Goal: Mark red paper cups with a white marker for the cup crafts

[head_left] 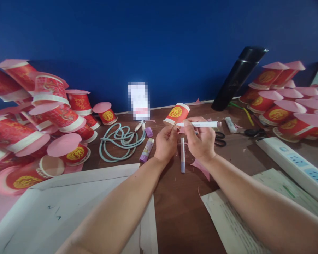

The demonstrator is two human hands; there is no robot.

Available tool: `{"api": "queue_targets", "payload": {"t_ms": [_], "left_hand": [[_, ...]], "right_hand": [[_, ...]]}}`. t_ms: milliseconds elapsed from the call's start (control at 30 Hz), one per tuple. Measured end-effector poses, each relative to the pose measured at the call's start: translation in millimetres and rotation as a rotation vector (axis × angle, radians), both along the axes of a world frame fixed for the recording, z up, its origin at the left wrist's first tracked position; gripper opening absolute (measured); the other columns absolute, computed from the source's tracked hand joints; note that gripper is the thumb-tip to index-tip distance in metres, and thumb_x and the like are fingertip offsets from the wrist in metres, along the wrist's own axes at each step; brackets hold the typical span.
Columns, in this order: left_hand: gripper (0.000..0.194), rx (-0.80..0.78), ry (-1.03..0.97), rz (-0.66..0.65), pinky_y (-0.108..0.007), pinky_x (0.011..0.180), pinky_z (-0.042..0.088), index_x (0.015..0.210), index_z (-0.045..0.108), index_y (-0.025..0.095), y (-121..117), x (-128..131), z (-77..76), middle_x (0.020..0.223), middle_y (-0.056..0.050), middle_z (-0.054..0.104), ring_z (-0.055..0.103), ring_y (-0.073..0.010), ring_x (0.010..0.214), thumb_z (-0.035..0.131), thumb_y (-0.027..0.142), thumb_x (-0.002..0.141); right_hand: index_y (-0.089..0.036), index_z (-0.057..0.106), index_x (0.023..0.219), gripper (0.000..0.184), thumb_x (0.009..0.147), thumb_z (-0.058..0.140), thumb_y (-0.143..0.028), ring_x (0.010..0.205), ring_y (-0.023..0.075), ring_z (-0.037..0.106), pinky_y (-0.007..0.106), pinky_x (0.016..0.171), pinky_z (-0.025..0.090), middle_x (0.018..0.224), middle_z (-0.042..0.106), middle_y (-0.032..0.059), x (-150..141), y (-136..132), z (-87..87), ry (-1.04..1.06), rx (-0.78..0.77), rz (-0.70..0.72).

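Observation:
A red paper cup (pixel 177 113) with a gold emblem and white rim is tilted in front of me. My left hand (pixel 166 143) is closed on its lower edge, thumb and fingers pinched there. A white marker pen (pixel 205 124) lies nearly level in my right hand (pixel 202 141), which is closed around it. The pen's tip points left and meets the cup's lower edge near my left fingertips. Just below my hands, a second white pen (pixel 182 155) with a purple end rests on the brown table (pixel 175 211). Pink paper scraps (pixel 202 168) lie beside it.
Red cups with pink paper discs (pixel 55 120) are piled left; others with pink cone tops (pixel 278 111) stand right. Nearby are a coiled cable (pixel 122 143), glue stick (pixel 147 150), scissors (pixel 220 139), black flask (pixel 238 79), power strip (pixel 296 160) and papers (pixel 235 218).

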State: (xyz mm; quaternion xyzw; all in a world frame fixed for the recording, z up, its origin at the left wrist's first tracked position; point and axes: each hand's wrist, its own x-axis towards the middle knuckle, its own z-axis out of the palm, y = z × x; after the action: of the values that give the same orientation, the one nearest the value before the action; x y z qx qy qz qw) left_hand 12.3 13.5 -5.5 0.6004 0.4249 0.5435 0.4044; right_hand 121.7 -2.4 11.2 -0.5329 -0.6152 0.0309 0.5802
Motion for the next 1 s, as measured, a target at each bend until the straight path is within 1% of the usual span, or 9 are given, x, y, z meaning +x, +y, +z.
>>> {"api": "queue_targets", "payload": {"t_ms": [133,300,467,600,733,833,900,1000], "left_hand": [[0.027,-0.011,0.003,-0.011,-0.025,0.073,0.042,0.074,0.063,0.015,-1.0,0.6,-0.2,0.074,-0.003,0.064,0.055,-0.0135,0.072,0.047,0.032,0.086],[0.028,-0.032,0.016,0.001,-0.025,0.072,0.042,0.074,0.064,0.015,-1.9,0.7,-0.5,0.073,-0.003,0.064,0.055,-0.0138,0.072,0.047,0.034,0.086],[0.027,-0.033,0.018,0.003,-0.024,0.07,0.042,0.074,0.064,0.016,-1.4,0.2,-0.6,0.072,-0.002,0.063,0.054,-0.0136,0.071,0.047,0.034,0.086],[0.027,-0.037,0.021,-0.002,-0.025,0.07,0.042,0.075,0.065,0.016,-1.2,-0.4,-1.0,0.073,-0.003,0.063,0.055,-0.0141,0.073,0.048,0.034,0.085],[0.026,-0.065,-0.027,-0.005,-0.026,0.072,0.043,0.076,0.065,0.016,0.4,0.0,-2.4,0.075,-0.002,0.065,0.057,-0.0143,0.075,0.049,0.035,0.084],[0.024,-0.168,-0.166,-0.036,-0.027,0.075,0.045,0.077,0.065,0.016,4.4,1.7,-5.7,0.075,-0.003,0.065,0.059,-0.0146,0.077,0.051,0.035,0.083],[0.02,-0.275,-0.375,-0.055,-0.029,0.078,0.046,0.075,0.062,0.016,8.1,2.8,-7.7,0.078,-0.003,0.065,0.06,-0.0144,0.079,0.053,0.032,0.081],[0.01,-0.414,-0.743,-0.082,-0.033,0.086,0.047,0.081,0.06,0.015,13.1,2.4,-7.5,0.087,-0.005,0.066,0.062,-0.0141,0.086,0.053,0.023,0.081]], "right_hand": [[-0.02,0.059,0.085,0.013,0.085,0.054,-0.032,0.07,0.0143,0.063,0.028,0.068,0.049,0.08,0.068,0.0016,-0.4,-0.2,0.6,-0.001,0.019,0.023],[-0.021,0.058,0.082,0.013,0.085,0.053,-0.032,0.068,0.0143,0.063,0.028,0.067,0.049,0.076,0.067,0.0008,-1.5,-0.3,1.0,-0.021,0.004,-0.009],[-0.021,0.059,0.084,0.013,0.086,0.053,-0.032,0.073,0.0157,0.063,0.029,0.069,0.049,0.079,0.067,0.0021,-2.2,-0.5,0.3,-0.04,0.033,-0.011],[-0.021,0.058,0.082,0.012,0.085,0.054,-0.032,0.069,0.0145,0.062,0.028,0.067,0.049,0.077,0.067,0.001,-1.1,0.4,-0.7,-0.037,0.016,-0.014],[-0.021,0.059,0.087,0.011,0.086,0.054,-0.03,0.077,0.0155,0.063,0.03,0.073,0.05,0.084,0.067,0.0023,-2.5,1.6,-3.6,-0.043,0.051,0.025],[-0.021,0.061,0.09,0.012,0.087,0.053,-0.03,0.081,0.0158,0.063,0.031,0.077,0.05,0.087,0.067,0.003,-5.3,0.9,-5.0,-0.039,0.072,0.08],[-0.021,0.062,0.093,0.013,0.088,0.053,-0.029,0.082,0.0153,0.063,0.031,0.077,0.05,0.09,0.067,0.0033,-6.3,0.4,-5.3,-0.015,0.07,0.103],[-0.021,0.06,0.103,0.019,0.09,0.049,-0.03,0.08,0.0139,0.064,0.031,0.075,0.051,0.098,0.066,0.0049,-4.4,3.3,-7.3,0.083,0.035,0.118]]}}
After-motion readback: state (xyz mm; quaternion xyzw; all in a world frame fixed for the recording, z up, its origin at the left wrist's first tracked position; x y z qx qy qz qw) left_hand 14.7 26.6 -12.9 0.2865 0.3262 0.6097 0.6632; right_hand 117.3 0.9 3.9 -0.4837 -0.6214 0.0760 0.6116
